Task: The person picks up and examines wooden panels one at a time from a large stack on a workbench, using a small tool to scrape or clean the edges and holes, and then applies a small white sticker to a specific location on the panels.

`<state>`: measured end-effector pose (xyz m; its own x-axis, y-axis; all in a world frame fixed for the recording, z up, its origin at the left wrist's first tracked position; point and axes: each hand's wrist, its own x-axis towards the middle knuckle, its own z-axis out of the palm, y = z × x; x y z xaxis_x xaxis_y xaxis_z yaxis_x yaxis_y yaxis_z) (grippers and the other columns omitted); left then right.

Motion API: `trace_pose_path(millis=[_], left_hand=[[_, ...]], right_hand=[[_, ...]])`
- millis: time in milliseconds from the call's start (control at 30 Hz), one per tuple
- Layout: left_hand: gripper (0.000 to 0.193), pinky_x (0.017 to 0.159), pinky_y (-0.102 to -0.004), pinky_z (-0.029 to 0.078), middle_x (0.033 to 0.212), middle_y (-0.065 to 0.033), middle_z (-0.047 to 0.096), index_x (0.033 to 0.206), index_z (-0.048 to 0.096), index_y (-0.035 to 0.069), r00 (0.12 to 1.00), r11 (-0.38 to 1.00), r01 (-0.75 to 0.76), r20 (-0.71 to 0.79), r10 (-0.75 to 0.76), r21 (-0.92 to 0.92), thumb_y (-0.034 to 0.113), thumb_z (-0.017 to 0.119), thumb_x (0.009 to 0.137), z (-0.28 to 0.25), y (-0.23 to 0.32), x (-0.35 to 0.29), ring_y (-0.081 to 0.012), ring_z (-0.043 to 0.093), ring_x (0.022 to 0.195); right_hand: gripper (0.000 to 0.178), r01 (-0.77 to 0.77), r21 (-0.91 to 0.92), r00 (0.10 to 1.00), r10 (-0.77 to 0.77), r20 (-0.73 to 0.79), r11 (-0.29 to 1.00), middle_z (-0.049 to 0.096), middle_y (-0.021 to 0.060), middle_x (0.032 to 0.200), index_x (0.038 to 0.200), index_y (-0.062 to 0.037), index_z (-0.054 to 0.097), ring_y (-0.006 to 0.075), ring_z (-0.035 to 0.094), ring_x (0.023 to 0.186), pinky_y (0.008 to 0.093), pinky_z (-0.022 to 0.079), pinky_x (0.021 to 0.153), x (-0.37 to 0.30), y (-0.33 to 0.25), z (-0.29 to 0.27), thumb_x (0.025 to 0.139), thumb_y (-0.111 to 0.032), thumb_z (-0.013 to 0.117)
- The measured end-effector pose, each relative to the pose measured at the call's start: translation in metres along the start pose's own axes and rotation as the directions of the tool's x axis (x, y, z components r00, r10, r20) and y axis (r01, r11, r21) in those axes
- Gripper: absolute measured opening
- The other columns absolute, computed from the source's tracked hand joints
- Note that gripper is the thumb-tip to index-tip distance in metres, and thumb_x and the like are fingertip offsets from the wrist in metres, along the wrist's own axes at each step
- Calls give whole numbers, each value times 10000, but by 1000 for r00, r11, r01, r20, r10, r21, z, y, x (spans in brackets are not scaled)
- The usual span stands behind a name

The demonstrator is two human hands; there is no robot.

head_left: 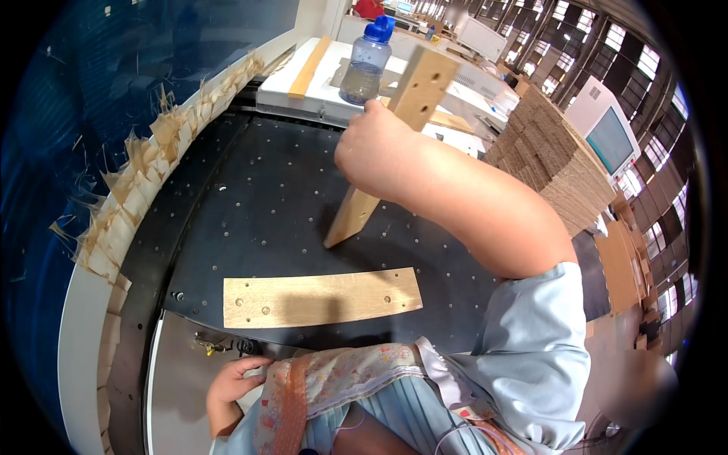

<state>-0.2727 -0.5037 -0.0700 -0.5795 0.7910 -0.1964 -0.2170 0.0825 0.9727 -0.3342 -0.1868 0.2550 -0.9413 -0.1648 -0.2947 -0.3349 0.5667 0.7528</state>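
My right hand (375,152) is closed round a pale wooden board (428,83) with drilled holes. The board stands tilted, its lower end down at the black table (280,197) and its upper end leaning away to the right. Closer to me a second, slightly curved wooden board (326,298) lies flat near the table's front edge, with small holes at both ends. My left hand (233,385) hangs low beside my apron, below the table edge. Its fingers are stretched out against the cloth, and no object shows in it.
A blue-capped water bottle (366,64) stands on a white surface at the back, near a wooden strip (311,68). Stacked brown boards (546,155) rise at the right, with a monitor (610,129) behind. Ragged tape (163,140) lines the machine's edge at left.
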Motion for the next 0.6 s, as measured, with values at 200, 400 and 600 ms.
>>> trace_pose_path(millis=[200,400,600], left_hand=[[353,896,-315,438,1078,-139,645,1096,625,-21,950,945,-311,27,310,104,17,617,746,-1,53,1,-211,592,1019],[461,909,-342,426,1158,-152,581,1198,526,-29,748,827,-520,-353,562,215,1,604,745,16,89,60,-246,568,1052],[546,967,-359,395,1216,-191,537,1272,484,31,624,370,-396,-50,780,840,80,663,758,72,165,147,-332,510,1142]], right_hand=[[271,47,-25,999,-47,7,999,676,12,913,935,-130,707,224,588,963,360,442,682,-1,-18,-22,687,-238,736],[218,20,-4,995,-20,-93,1000,674,9,878,888,-150,716,212,582,912,356,428,657,-30,-19,-27,687,-236,710],[149,-71,89,959,92,-268,994,634,-16,813,793,-138,715,194,559,878,351,420,724,-82,-18,-11,703,-244,662]])
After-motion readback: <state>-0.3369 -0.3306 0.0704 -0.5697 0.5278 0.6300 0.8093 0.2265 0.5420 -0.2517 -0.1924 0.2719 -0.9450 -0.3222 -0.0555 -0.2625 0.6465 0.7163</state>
